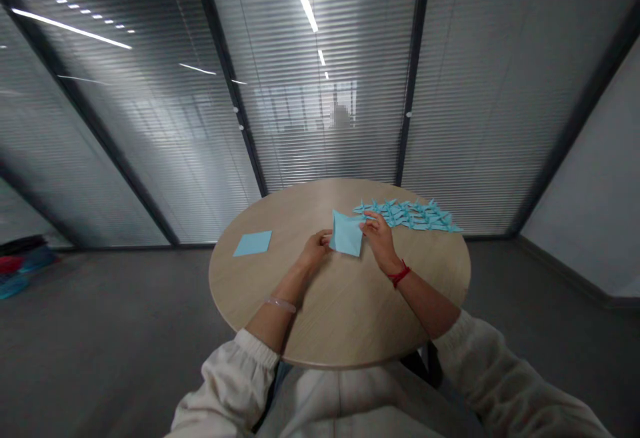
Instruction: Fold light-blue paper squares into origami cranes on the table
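Observation:
A light blue sheet of origami paper point(347, 235) is held up between my two hands, tilted above the middle of the round table. My left hand point(317, 249) closes on its left edge, the fingers partly behind the paper. At the opposite side, my right hand point(379, 238) pinches the right edge near the top corner. A crease or folded strip shows along the sheet's left side. Just beyond my right hand lie several folded blue paper cranes point(413, 215), grouped in rows. To the left, a flat stack or sheet of blue paper point(253, 243) rests on the tabletop.
The round wooden table point(345, 318) has its near edge close to my body. Behind it stands a glass wall with blinds point(330, 151). Dark and coloured bags or items point(23, 261) lie on the floor at far left. A white wall point(585, 178) is at right.

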A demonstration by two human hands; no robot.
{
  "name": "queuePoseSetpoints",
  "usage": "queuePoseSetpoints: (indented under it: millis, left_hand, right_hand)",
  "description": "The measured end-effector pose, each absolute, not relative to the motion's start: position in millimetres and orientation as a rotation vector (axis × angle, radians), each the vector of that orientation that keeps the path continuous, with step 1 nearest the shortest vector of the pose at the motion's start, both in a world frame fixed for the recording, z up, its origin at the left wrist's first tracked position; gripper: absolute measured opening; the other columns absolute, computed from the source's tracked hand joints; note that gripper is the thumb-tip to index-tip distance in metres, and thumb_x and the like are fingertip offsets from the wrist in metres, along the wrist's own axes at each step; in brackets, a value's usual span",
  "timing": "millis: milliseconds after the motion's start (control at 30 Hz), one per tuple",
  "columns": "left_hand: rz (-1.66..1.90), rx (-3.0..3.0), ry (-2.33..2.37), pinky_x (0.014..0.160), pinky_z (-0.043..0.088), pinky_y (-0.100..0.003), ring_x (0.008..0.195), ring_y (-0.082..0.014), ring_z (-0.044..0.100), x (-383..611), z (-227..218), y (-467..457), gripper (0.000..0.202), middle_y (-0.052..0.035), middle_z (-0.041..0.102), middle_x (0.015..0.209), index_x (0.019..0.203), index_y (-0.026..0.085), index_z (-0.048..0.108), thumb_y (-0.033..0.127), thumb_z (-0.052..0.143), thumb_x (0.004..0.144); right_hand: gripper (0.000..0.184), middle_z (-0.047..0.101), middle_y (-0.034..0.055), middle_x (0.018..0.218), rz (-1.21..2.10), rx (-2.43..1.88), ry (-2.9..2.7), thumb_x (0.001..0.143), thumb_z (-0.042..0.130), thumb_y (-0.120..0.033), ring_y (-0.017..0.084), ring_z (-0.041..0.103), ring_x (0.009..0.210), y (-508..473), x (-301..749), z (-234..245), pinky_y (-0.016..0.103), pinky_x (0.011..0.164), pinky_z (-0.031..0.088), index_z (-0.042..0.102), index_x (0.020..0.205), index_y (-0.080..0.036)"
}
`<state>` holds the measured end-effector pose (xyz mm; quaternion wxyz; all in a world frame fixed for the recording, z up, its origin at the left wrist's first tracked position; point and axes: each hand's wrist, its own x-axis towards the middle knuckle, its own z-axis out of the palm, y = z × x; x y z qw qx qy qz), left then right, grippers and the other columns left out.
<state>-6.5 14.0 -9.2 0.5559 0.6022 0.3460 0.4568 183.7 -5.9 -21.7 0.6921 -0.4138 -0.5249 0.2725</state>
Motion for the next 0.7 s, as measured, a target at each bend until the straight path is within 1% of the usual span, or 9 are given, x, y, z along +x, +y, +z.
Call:
queuePoseSetpoints:
  millis: [100, 133, 200, 233, 300, 367, 433, 533, 700]
  left_hand:
    - [1.34, 1.266, 0.866, 0.079, 0.047, -0.029, 0.082, -0.016, 0.063, -10, -2, 15, 0.043, -0.0116, 0.07, 0.095, 0.1, 0.012, 0.066, 0.046, 0.068, 0.074]
    - [1.363, 1.245, 0.879, 0.08, 0.047, -0.03, 0.085, -0.0167, 0.063, -11, 2, 13, 0.047, -0.0132, 0.07, 0.099, 0.104, 0.012, 0.065, 0.051, 0.062, 0.078]
    - [1.308, 1.277, 0.922, 0.079, 0.046, -0.031, 0.088, -0.0191, 0.063, -11, 8, 9, 0.056, -0.0156, 0.07, 0.102, 0.108, 0.012, 0.065, 0.06, 0.054, 0.081]
    - [1.262, 1.324, 0.941, 0.078, 0.046, -0.031, 0.09, -0.0206, 0.063, -10, 10, 6, 0.059, -0.0161, 0.07, 0.102, 0.108, 0.012, 0.066, 0.062, 0.053, 0.08]
    - [1.148, 1.444, 0.978, 0.075, 0.045, -0.03, 0.092, -0.0222, 0.062, -7, 12, 3, 0.059, -0.0155, 0.07, 0.101, 0.105, 0.012, 0.069, 0.063, 0.058, 0.077]
    - [1.044, 1.53, 0.982, 0.071, 0.044, -0.029, 0.088, -0.0216, 0.061, -5, 10, 1, 0.057, -0.014, 0.071, 0.097, 0.099, 0.011, 0.071, 0.06, 0.066, 0.071]
    - [0.965, 1.552, 0.969, 0.068, 0.043, -0.028, 0.08, -0.0192, 0.06, -4, 8, 0, 0.056, -0.0119, 0.071, 0.091, 0.096, 0.01, 0.073, 0.056, 0.072, 0.065]
    - [0.906, 1.532, 0.966, 0.066, 0.043, -0.027, 0.073, -0.0163, 0.059, -4, 4, 1, 0.055, -0.0093, 0.07, 0.086, 0.098, 0.011, 0.073, 0.052, 0.077, 0.061]
    - [0.879, 1.555, 0.972, 0.062, 0.04, -0.024, 0.073, -0.0152, 0.06, -5, 2, 3, 0.055, -0.0083, 0.071, 0.09, 0.101, 0.015, 0.072, 0.046, 0.081, 0.057]
  right_hand:
    - [0.039, 0.061, -0.0016, 0.076, 0.596, -0.944, -1.279, 0.076, 0.061, -0.034, 0.016, 0.059, 0.073, -7, 181, -22, 0.03, 0.072, 0.047, 0.055, 0.113, -0.021]
    - [0.04, 0.06, -0.0016, 0.076, 0.599, -0.946, -1.317, 0.076, 0.061, -0.033, 0.016, 0.059, 0.072, -7, 180, -22, 0.029, 0.071, 0.047, 0.055, 0.114, -0.021]
    - [0.04, 0.06, -0.0017, 0.076, 0.609, -0.947, -1.387, 0.077, 0.06, -0.031, 0.015, 0.059, 0.071, -8, 178, -22, 0.029, 0.071, 0.046, 0.055, 0.115, -0.021]
    - [0.04, 0.06, -0.0016, 0.076, 0.611, -0.949, -1.417, 0.077, 0.059, -0.03, 0.015, 0.059, 0.071, -9, 177, -23, 0.029, 0.071, 0.046, 0.055, 0.115, -0.021]
    - [0.04, 0.061, -0.0013, 0.078, 0.615, -0.958, -1.461, 0.077, 0.059, -0.03, 0.015, 0.059, 0.072, -10, 175, -23, 0.029, 0.071, 0.047, 0.056, 0.116, -0.021]
    - [0.041, 0.063, -0.0005, 0.08, 0.627, -0.965, -1.478, 0.077, 0.059, -0.03, 0.015, 0.06, 0.073, -9, 174, -24, 0.029, 0.071, 0.047, 0.056, 0.116, -0.021]
    - [0.041, 0.064, 0.0006, 0.081, 0.639, -0.965, -1.475, 0.077, 0.059, -0.03, 0.016, 0.061, 0.074, -9, 175, -24, 0.029, 0.071, 0.048, 0.056, 0.117, -0.02]
    - [0.041, 0.066, 0.0015, 0.083, 0.63, -0.959, -1.462, 0.076, 0.06, -0.031, 0.016, 0.062, 0.075, -8, 175, -24, 0.029, 0.071, 0.049, 0.056, 0.116, -0.021]
    - [0.039, 0.068, 0.0029, 0.084, 0.602, -0.95, -1.431, 0.077, 0.062, -0.032, 0.016, 0.063, 0.074, -10, 174, -23, 0.03, 0.071, 0.05, 0.058, 0.114, -0.021]
